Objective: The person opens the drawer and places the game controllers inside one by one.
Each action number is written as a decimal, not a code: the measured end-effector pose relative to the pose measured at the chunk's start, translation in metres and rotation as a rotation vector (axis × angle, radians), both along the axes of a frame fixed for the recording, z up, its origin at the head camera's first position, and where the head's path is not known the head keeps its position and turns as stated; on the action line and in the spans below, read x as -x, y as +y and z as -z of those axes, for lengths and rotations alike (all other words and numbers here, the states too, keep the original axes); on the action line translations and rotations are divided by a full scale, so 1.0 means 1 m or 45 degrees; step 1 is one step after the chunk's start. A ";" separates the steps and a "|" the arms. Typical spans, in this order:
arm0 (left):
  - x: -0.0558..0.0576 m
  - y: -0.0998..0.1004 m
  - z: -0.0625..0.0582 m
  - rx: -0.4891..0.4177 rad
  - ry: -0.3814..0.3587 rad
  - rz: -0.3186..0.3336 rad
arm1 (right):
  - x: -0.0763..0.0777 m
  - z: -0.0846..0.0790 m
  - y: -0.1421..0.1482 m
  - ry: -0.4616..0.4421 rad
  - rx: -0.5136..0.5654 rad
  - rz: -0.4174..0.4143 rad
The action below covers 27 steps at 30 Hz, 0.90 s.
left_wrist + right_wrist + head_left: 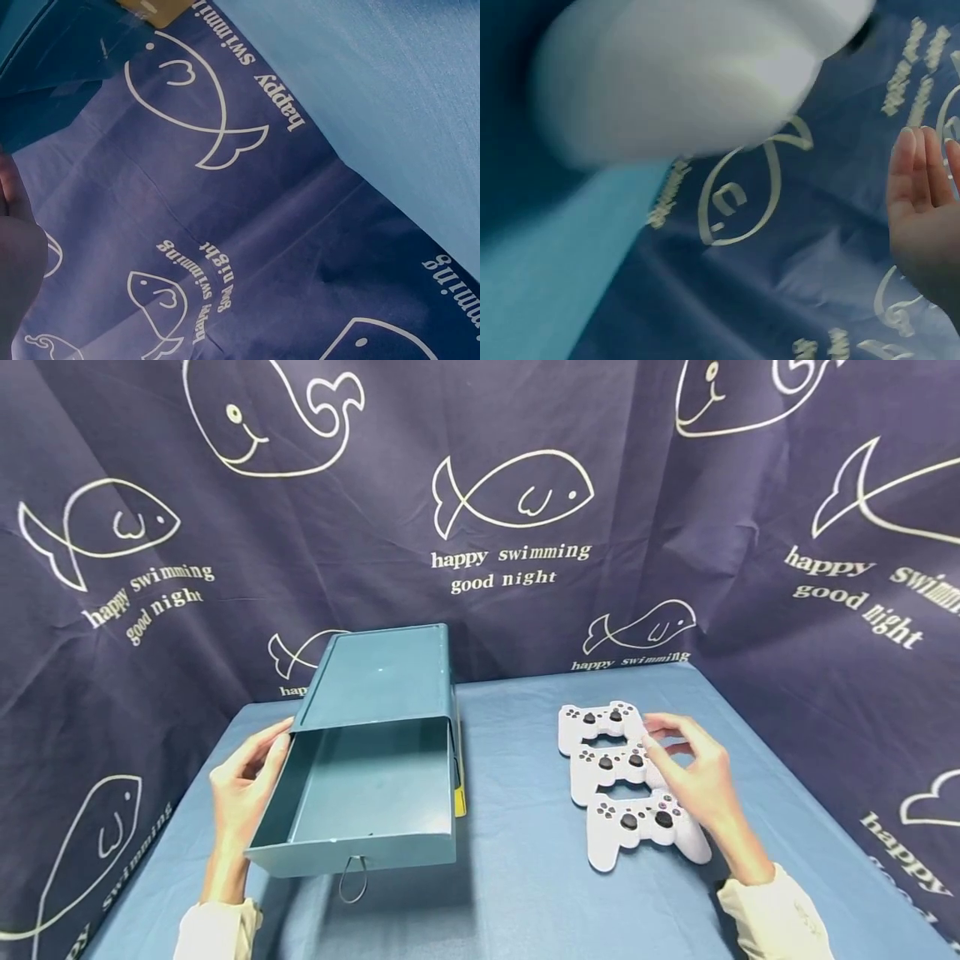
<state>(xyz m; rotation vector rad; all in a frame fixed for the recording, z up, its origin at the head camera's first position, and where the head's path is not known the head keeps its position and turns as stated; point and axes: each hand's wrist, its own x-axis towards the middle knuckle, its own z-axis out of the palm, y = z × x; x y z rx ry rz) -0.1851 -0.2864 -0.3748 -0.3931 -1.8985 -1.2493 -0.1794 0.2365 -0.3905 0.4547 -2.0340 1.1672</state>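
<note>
Head view: your left hand (243,785), fingers loosely extended, touches the teal rectangular drawer box (382,681); your right hand (701,772), fingers parted, is beside three white plastic gamepads (647,815) on the blue cloth-covered worktop (525,852).

Navy fabric backdrop (390,527) w/ fish prints (513,489), blue cloth-covered tbl (517,860)

Both arms (216,931) reach forward, well apart. The left hand (243,781) stretches ahead, fingertips angled inward; the right hand (696,772) leans in toward the left, thumb and forefinger parted, fingers gently bent.
</note>
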 end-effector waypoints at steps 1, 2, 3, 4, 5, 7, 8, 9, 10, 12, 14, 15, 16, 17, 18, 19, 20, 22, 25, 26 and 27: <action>0.000 0.000 0.000 -0.003 -0.004 -0.003 | 0.005 0.006 0.008 -0.031 0.009 0.018; 0.000 0.000 0.000 -0.006 -0.004 -0.005 | 0.010 0.013 0.016 -0.073 0.019 0.031; 0.000 0.001 0.000 -0.010 -0.002 -0.007 | 0.016 0.019 0.024 -0.111 0.024 0.039; 0.000 0.001 0.000 -0.018 0.002 -0.003 | 0.021 0.024 0.031 -0.150 0.023 0.053; 0.000 0.002 -0.001 -0.025 0.008 0.003 | 0.026 0.029 0.038 -0.189 0.021 0.063; -0.001 0.003 -0.001 -0.036 0.023 0.015 | 0.033 0.036 0.049 -0.257 0.008 0.078; 0.000 0.003 -0.001 -0.039 0.025 0.019 | 0.037 0.038 0.054 -0.287 -0.005 0.085; 0.000 0.003 -0.001 -0.042 0.029 0.021 | 0.040 0.040 0.058 -0.312 -0.018 0.093; 0.000 0.002 -0.001 -0.043 0.030 0.024 | 0.043 0.042 0.061 -0.337 -0.027 0.101; 0.000 0.001 -0.001 -0.036 0.006 0.015 | 0.049 0.044 0.067 -0.374 -0.040 0.100; 0.000 0.000 -0.001 -0.030 -0.017 0.002 | 0.056 0.046 0.071 -0.404 -0.065 0.097; -0.001 0.000 -0.001 -0.029 -0.026 -0.002 | 0.059 0.046 0.073 -0.421 -0.083 0.097; -0.001 0.000 -0.001 -0.027 -0.035 -0.003 | 0.061 0.046 0.074 -0.440 -0.104 0.098; -0.001 -0.001 -0.001 -0.026 -0.040 -0.004 | 0.064 0.046 0.075 -0.456 -0.131 0.097; -0.001 -0.001 -0.001 -0.025 -0.036 -0.004 | 0.067 0.047 0.077 -0.470 -0.157 0.093; 0.000 -0.001 -0.001 -0.026 -0.026 0.001 | 0.070 0.048 0.078 -0.484 -0.183 0.088; 0.000 -0.001 -0.001 -0.027 -0.012 0.007 | 0.073 0.048 0.079 -0.502 -0.203 0.083; 0.001 0.000 0.000 -0.028 0.008 0.019 | 0.078 0.049 0.081 -0.539 -0.224 0.067; 0.001 0.002 -0.001 -0.039 0.045 0.043 | 0.087 0.052 0.082 -0.619 -0.247 0.050; 0.001 0.003 -0.002 -0.040 0.047 0.045 | 0.089 0.052 0.083 -0.646 -0.256 0.049; 0.000 0.003 -0.003 -0.040 0.048 0.045 | 0.092 0.053 0.083 -0.674 -0.264 0.044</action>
